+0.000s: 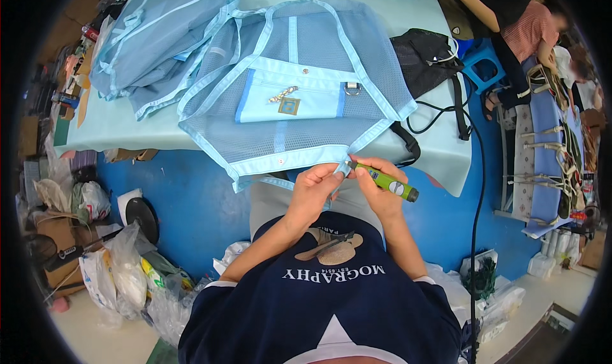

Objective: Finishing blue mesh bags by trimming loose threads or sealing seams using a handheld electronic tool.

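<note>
A light-blue mesh tote bag (245, 144) lies spread over the table's near edge, with a pale front pocket (319, 102), a metal ring and a loop of patterned cord. My left hand (312, 190) pinches the pale-blue binding at the bag's near right corner, which hangs just past the table. In my right hand (381, 195) is a green tube-shaped tool (386, 182) with a black end, and its narrow tip meets the binding beside my left fingers. Whether the tip is a pen or a flame nozzle cannot be told.
More blue mesh bags (150, 64) are heaped at the table's left. A black mesh bag (421, 58) with straps sits at the right, near a hanging black cable (482, 147). Beyond are a blue stool (484, 64) and other people. Plastic bags (127, 255) crowd the left floor.
</note>
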